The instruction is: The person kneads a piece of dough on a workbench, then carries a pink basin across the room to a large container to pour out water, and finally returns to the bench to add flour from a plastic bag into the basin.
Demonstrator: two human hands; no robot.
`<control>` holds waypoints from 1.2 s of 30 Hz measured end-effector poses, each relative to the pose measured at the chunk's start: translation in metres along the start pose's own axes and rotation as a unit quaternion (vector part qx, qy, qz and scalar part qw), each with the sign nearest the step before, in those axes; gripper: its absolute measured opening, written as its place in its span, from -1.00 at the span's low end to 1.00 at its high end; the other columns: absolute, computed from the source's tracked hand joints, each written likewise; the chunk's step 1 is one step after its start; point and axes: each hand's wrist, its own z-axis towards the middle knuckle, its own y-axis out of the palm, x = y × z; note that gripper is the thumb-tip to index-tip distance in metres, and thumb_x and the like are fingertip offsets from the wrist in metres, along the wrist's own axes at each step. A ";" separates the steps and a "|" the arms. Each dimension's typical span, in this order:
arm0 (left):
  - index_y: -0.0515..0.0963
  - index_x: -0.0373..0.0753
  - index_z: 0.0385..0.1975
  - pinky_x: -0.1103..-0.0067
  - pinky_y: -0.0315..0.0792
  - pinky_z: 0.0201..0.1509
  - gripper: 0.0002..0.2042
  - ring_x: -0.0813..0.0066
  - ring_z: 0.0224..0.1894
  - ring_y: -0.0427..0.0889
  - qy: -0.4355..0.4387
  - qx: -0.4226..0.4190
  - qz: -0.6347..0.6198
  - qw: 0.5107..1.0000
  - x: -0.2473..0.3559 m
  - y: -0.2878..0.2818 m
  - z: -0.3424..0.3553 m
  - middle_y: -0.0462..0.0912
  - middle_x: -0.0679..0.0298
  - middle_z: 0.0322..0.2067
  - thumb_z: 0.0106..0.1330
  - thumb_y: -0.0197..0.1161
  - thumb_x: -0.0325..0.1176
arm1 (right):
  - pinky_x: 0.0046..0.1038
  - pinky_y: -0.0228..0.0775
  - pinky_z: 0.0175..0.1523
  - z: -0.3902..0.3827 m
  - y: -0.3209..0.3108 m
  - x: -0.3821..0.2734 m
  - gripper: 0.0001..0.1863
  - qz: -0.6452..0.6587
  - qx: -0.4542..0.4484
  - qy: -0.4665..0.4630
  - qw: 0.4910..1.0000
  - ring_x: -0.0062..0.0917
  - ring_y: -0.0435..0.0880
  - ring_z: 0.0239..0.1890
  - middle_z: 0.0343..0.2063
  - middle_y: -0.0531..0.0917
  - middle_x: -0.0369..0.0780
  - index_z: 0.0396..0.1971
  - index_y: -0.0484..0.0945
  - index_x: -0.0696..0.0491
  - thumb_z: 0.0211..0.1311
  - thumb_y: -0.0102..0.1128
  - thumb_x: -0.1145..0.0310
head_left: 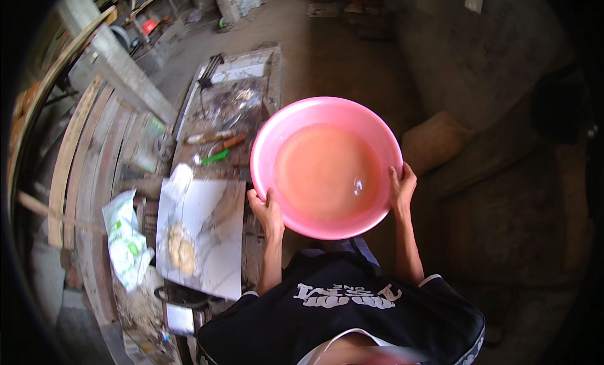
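A round pink basin [263, 145] is held up in front of my body, with cloudy orange-tinted liquid [327, 170] in it. My left hand [269, 213] grips its near left rim, thumb on the inner side. On the opposite side, my right hand [402, 186] is closed on the right rim. The fingers under the basin are partly hidden. To the left of my left arm, a white marbled tile [217, 233] lies on the workbench, bearing a lump of pale dough-like material [182, 248].
The cluttered bench [226, 123] carries a green-handled tool [216, 157] and other tools. A white-and-green plastic bag [128, 239] lies beside the tile. A slatted wooden bench [94, 170] stands at far left, near a concrete post [123, 66]. A rough wall [484, 57] rises at right.
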 end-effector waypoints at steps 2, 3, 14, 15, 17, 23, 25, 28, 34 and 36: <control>0.19 -0.31 -0.51 0.69 0.20 -0.40 -0.85 0.68 -0.51 0.24 0.009 -0.020 0.010 1.000 -0.009 0.012 0.021 0.26 0.35 -0.55 0.11 0.06 -0.54 | -0.53 0.33 -0.24 0.014 0.021 0.017 -0.70 0.031 0.030 0.001 0.999 -0.57 0.49 -0.40 -0.45 0.56 -0.12 -0.28 0.42 0.31 -0.03 0.11 0.45; 0.19 -0.30 -0.51 0.70 0.20 -0.40 -0.85 0.68 -0.51 0.23 0.011 -0.024 0.026 0.999 -0.012 0.018 0.032 0.25 0.36 -0.55 0.10 0.06 -0.55 | -0.53 0.33 -0.24 0.022 0.027 0.014 -0.70 0.035 0.033 0.000 0.999 -0.57 0.49 -0.40 -0.45 0.56 -0.12 -0.28 0.42 0.31 -0.03 0.11 0.45; 0.21 -0.30 -0.52 0.69 0.22 -0.42 -0.83 0.67 -0.53 0.24 0.044 0.002 0.022 0.999 -0.046 0.095 0.105 0.26 0.37 -0.55 0.05 0.09 -0.59 | -0.54 0.33 -0.23 0.123 0.063 0.002 -0.70 0.024 0.028 -0.011 0.999 -0.58 0.49 -0.39 -0.45 0.56 -0.11 -0.28 0.41 0.32 -0.02 0.11 0.45; 0.21 -0.30 -0.52 0.69 0.22 -0.42 -0.83 0.67 -0.53 0.24 0.040 0.007 0.025 0.999 -0.044 0.103 0.106 0.26 0.37 -0.55 0.05 0.09 -0.59 | -0.52 0.33 -0.24 0.133 0.065 -0.001 -0.71 0.025 0.030 -0.032 0.999 -0.54 0.51 -0.39 -0.46 0.55 -0.07 -0.28 0.40 0.32 -0.02 0.10 0.46; 0.21 -0.30 -0.52 0.68 0.22 -0.44 -0.82 0.65 -0.54 0.25 0.024 0.009 0.004 1.000 -0.036 0.123 0.112 0.28 0.36 -0.56 0.02 0.11 -0.59 | -0.49 0.34 -0.25 0.153 0.073 -0.003 -0.72 0.031 0.034 -0.059 0.997 -0.48 0.53 -0.39 -0.46 0.54 -0.01 -0.29 0.40 0.31 -0.03 0.08 0.47; 0.22 -0.30 -0.51 0.67 0.24 -0.43 -0.82 0.64 -0.53 0.28 0.039 0.020 0.004 0.999 -0.035 0.166 0.151 0.30 0.35 -0.56 0.00 0.11 -0.59 | -0.49 0.34 -0.26 0.217 0.097 -0.011 -0.72 0.004 0.014 -0.074 0.997 -0.49 0.53 -0.40 -0.47 0.54 -0.02 -0.29 0.40 0.30 -0.03 0.08 0.46; 0.22 -0.31 -0.51 0.67 0.25 -0.42 -0.82 0.64 -0.53 0.28 0.045 0.021 0.036 0.998 -0.036 0.176 0.168 0.30 0.34 -0.56 0.00 0.11 -0.60 | -0.50 0.34 -0.26 0.234 0.108 -0.012 -0.71 -0.010 0.004 -0.070 0.997 -0.50 0.53 -0.40 -0.47 0.54 -0.02 -0.29 0.40 0.31 -0.03 0.09 0.46; 0.22 -0.31 -0.51 0.66 0.25 -0.42 -0.82 0.63 -0.53 0.29 0.036 0.017 0.041 0.998 -0.035 0.198 0.194 0.29 0.33 -0.56 -0.01 0.11 -0.60 | -0.50 0.34 -0.29 0.261 0.124 -0.014 -0.73 0.044 0.004 -0.075 0.996 -0.54 0.51 -0.45 -0.50 0.55 -0.05 -0.32 0.41 0.30 -0.03 0.10 0.46; 0.21 -0.32 -0.50 0.67 0.25 -0.43 -0.80 0.63 -0.52 0.28 0.019 0.028 0.042 0.999 -0.029 0.228 0.243 0.30 0.32 -0.56 0.00 0.13 -0.59 | -0.51 0.34 -0.34 0.304 0.166 -0.021 -0.76 0.012 0.002 -0.041 0.999 -0.61 0.46 -0.49 -0.57 0.53 -0.06 -0.39 0.42 0.30 -0.02 0.11 0.44; 0.21 -0.32 -0.50 0.67 0.25 -0.43 -0.80 0.63 -0.52 0.28 0.013 0.040 0.034 0.999 -0.025 0.240 0.260 0.31 0.32 -0.55 0.00 0.13 -0.59 | -0.51 0.34 -0.32 0.326 0.181 -0.023 -0.75 0.001 0.004 -0.058 0.998 -0.61 0.47 -0.47 -0.55 0.54 -0.05 -0.37 0.42 0.30 -0.03 0.11 0.44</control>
